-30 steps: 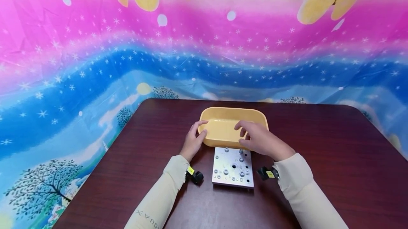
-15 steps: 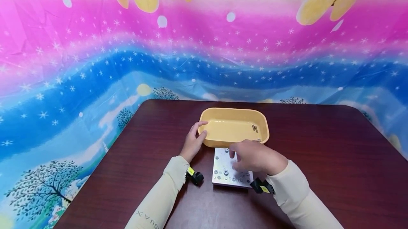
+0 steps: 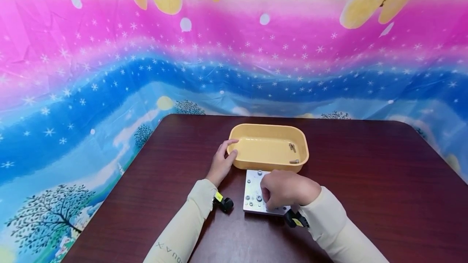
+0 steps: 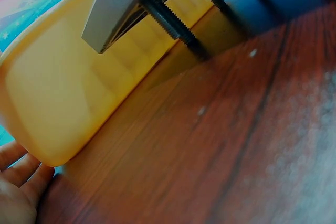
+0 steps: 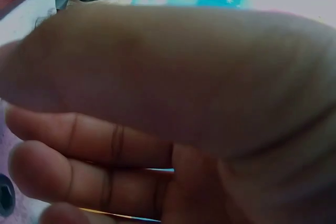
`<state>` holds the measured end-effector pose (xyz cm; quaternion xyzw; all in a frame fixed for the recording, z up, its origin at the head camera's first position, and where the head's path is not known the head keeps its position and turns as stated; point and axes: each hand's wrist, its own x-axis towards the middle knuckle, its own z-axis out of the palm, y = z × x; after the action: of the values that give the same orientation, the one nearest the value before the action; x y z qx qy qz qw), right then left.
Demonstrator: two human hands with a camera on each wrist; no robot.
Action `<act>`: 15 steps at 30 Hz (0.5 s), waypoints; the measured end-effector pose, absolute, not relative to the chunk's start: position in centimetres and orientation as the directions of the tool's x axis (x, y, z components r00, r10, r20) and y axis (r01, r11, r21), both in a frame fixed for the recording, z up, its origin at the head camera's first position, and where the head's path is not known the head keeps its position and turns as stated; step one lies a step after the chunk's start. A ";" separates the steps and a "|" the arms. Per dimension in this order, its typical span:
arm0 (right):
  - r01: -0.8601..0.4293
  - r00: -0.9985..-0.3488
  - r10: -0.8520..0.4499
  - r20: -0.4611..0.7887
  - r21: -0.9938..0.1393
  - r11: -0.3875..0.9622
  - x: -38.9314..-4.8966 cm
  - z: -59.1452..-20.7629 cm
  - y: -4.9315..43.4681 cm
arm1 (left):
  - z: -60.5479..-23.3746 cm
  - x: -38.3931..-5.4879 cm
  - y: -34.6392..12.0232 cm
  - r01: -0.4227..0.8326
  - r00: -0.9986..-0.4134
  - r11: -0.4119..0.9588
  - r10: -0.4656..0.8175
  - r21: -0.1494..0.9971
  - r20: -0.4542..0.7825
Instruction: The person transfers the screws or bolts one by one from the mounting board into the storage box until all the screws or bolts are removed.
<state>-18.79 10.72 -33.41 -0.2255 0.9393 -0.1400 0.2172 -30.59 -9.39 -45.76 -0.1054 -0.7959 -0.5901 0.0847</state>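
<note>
My left hand (image 3: 222,160) grips the left end of a yellow plastic tray (image 3: 256,166), its index finger and thumb over the rim. In the left wrist view, fingers (image 4: 21,169) lie against the outside of the tray's corner. In front of the tray stands a silver metal plate (image 3: 252,190) with several socket-head screws (image 3: 259,198); screw shanks (image 4: 168,19) stick out underneath. My right hand (image 3: 289,190) is over the plate's right half, fingers curled and tips down at its surface. The fingertips are hidden, so I cannot tell whether they pinch a screw.
Several loose screws (image 3: 292,148) lie in the right end of the tray. All stands on a dark red wooden table (image 3: 190,145). A printed cloth (image 3: 234,51) hangs behind the table's far edge. Each wrist wears a black camera (image 3: 227,203).
My right hand has moved from over the tray down and toward me to the plate, its fingers closing in. Screws in the tray have come into sight. My left hand stays on the tray.
</note>
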 end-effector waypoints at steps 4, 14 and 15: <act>-0.379 -0.803 -0.487 -0.343 -0.336 0.862 -18.8 -33.5 10.6 | -45.7 -30.6 -9.4 0.269 -0.963 0.280 0.068 0.922 0.261; -0.370 -0.815 -0.469 -0.340 -0.317 0.873 -18.5 -33.7 10.3 | -45.8 -30.6 -9.4 0.275 -0.961 0.282 0.071 0.919 0.266; -0.371 -0.817 -0.469 -0.334 -0.318 0.873 -18.4 -33.8 10.2 | -45.8 -30.6 -9.4 0.273 -0.962 0.281 0.069 0.920 0.264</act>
<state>-18.43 10.23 -33.78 -0.2221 0.9457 -0.1200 0.2050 -30.58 -9.45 -45.85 -0.1075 -0.7956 -0.5900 0.0863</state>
